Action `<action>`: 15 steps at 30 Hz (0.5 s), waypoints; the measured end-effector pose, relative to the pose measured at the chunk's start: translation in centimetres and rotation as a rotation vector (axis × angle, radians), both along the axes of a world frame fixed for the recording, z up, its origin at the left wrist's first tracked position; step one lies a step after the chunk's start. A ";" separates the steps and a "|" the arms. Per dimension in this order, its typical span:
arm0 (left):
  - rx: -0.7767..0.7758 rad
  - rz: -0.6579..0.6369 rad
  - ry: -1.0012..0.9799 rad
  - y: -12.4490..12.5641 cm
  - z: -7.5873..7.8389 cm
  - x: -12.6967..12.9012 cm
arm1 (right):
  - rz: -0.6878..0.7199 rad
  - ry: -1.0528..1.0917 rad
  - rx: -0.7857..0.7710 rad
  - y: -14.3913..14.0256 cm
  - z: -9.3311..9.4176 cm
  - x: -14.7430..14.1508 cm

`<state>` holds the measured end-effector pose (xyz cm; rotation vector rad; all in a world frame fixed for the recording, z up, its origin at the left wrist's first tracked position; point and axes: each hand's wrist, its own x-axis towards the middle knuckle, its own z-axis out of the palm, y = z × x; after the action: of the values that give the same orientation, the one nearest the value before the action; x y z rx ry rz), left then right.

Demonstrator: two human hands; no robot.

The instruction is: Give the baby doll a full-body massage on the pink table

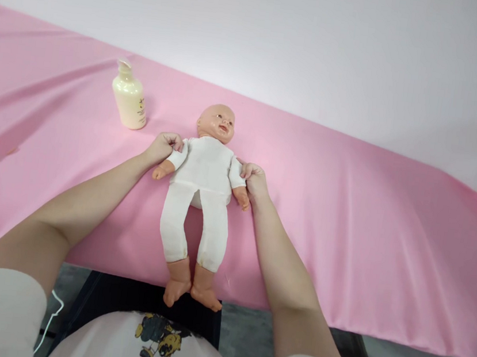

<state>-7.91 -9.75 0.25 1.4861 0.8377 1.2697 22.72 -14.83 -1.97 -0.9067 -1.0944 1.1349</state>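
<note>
A baby doll [205,166] with a white cloth body lies face up on the pink-covered table, its bare feet sticking out past the front edge. My left hand [166,145] is closed on the doll's arm at the left of the picture, fingers curled at the white sleeve. On the other side, my right hand [256,178] pinches the doll's other arm near its middle. Both doll hands hang free below my fingers. Beyond my left hand stands an upright cream-coloured pump bottle [129,101], touched by neither hand.
A pink cloth [325,212] with folds covers the table, which meets a white wall [256,36] at the back. Under the front edge, a white cable [51,317] hangs at the lower left above a grey floor.
</note>
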 end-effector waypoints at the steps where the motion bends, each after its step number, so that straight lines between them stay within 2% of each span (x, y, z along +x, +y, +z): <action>1: 0.008 -0.010 0.012 0.0 -0.1 -0.1 | -0.001 -0.030 0.002 0.0 0.0 0.1; 5: 0.023 -0.032 0.022 0.1 -0.4 -0.2 | 0.004 -0.085 0.005 -0.1 0.1 0.2; 9: 0.000 -0.032 -0.048 0.2 -0.6 -0.3 | -0.011 -0.032 -0.025 -0.2 0.5 0.2; 15: 0.007 0.019 -0.134 0.6 -0.9 -0.1 | -0.024 0.000 -0.099 0.2 0.7 0.0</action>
<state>-8.05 -9.17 -0.65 1.3846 0.7617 1.3712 22.74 -14.61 -1.24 -0.9945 -1.0324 1.1770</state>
